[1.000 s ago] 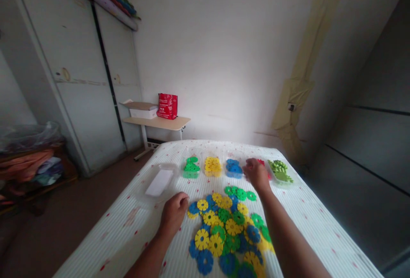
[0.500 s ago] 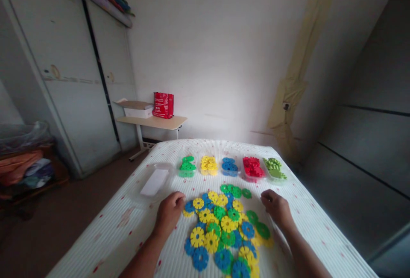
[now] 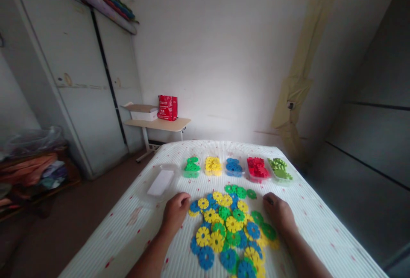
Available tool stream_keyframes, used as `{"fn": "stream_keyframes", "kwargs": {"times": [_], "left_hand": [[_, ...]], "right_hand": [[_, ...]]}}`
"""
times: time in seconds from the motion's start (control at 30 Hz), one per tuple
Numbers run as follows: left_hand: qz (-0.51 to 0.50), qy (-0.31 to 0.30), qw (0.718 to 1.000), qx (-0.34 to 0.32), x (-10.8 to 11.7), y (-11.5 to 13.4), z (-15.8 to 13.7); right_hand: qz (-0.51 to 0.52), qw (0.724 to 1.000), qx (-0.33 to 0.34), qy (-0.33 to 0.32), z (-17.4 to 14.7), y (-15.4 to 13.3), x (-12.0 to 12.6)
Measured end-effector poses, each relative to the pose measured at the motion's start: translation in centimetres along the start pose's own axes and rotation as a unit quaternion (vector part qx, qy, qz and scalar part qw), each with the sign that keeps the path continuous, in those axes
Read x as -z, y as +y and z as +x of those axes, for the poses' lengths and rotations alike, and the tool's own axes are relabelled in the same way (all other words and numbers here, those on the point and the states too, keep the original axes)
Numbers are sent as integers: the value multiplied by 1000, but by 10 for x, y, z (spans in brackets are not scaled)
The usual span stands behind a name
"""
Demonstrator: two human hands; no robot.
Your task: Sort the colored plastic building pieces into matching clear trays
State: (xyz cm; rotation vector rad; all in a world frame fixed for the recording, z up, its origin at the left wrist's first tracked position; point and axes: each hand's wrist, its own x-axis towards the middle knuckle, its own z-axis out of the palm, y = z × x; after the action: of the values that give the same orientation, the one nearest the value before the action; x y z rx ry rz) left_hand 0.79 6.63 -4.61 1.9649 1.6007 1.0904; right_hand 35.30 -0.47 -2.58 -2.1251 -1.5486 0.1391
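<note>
A loose pile of flower-shaped plastic discs (image 3: 224, 226) in yellow, blue and green lies on the table between my hands. My left hand (image 3: 176, 212) rests at the pile's left edge, fingers curled into a loose fist, with nothing visible in it. On the other side, my right hand (image 3: 279, 212) is curled too, close to some green discs (image 3: 257, 217); no held piece shows. Behind the pile stand clear tubs: one with green discs (image 3: 192, 165), one with yellow discs (image 3: 213, 165), one with blue discs (image 3: 234, 166), one with red discs (image 3: 258, 168) and one with light-green pieces (image 3: 279, 168).
A clear plastic lid or tray (image 3: 173, 186) with a white paper (image 3: 161, 182) lies left of the tubs on the white ribbed tablecloth (image 3: 121, 235). Beyond is a small side table (image 3: 174, 124) bearing a red bag (image 3: 168, 108) and a box (image 3: 145, 113).
The whole view has shifted slightly, so everything appears a little further right. My right hand has turned or moved slightly towards the pile; the discs have not visibly moved.
</note>
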Motion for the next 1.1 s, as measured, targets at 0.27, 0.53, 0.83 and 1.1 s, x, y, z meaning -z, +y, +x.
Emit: {"fn": "stream_keyframes", "kwargs": {"times": [0.27,0.53,0.83,1.1], "left_hand": [[-15,-24,1000,-13,1,2,-2],[10,-31,999,-18,1,2,-2],[12,-22,999,-19,2,7,-2],[1,-27,1000,-10,2,5,-1]], "right_hand": [[-9,1000,-3,-3,1,1,-1],[1,1000,-6,-12,1,2,-1],[14,1000,-8,-5,0,1,0],[16,1000,0,2,0,0,1]]}}
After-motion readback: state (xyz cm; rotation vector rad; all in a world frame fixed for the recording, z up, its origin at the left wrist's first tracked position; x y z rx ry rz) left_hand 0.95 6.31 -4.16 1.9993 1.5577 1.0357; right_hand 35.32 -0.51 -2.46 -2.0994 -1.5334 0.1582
